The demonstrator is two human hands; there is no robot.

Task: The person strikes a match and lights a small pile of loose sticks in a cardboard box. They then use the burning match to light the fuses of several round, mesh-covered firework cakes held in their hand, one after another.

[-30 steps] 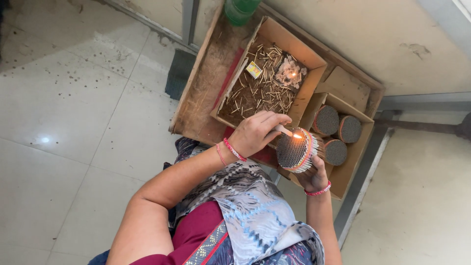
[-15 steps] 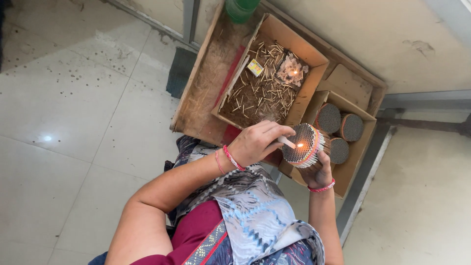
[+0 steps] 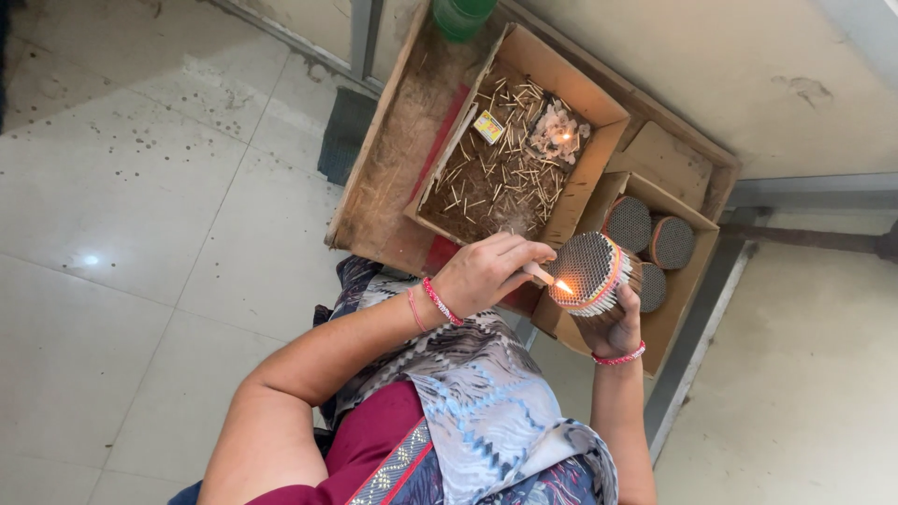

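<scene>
Left hand (image 3: 486, 271) fingers pinch lit stick (image 3: 547, 278); right hand (image 3: 613, 323), mostly hidden, apparently grips round bundle (image 3: 589, 271).

So the wooden tray (image 3: 388, 178) sits on the floor (image 3: 140, 234) with an open cardboard box (image 3: 599, 112) in it, spent sticks (image 3: 496, 173) scattered inside. Right of that is a second box (image 3: 687, 299) holding three round bundles (image 3: 672, 241). A bottle (image 3: 463, 14) stands at the tray's far end.

left hand (image 3: 491, 273) holding lit candle (image 3: 547, 279), right hand (image 3: 613, 327) gripping round bundle (image 3: 589, 273)
</scene>
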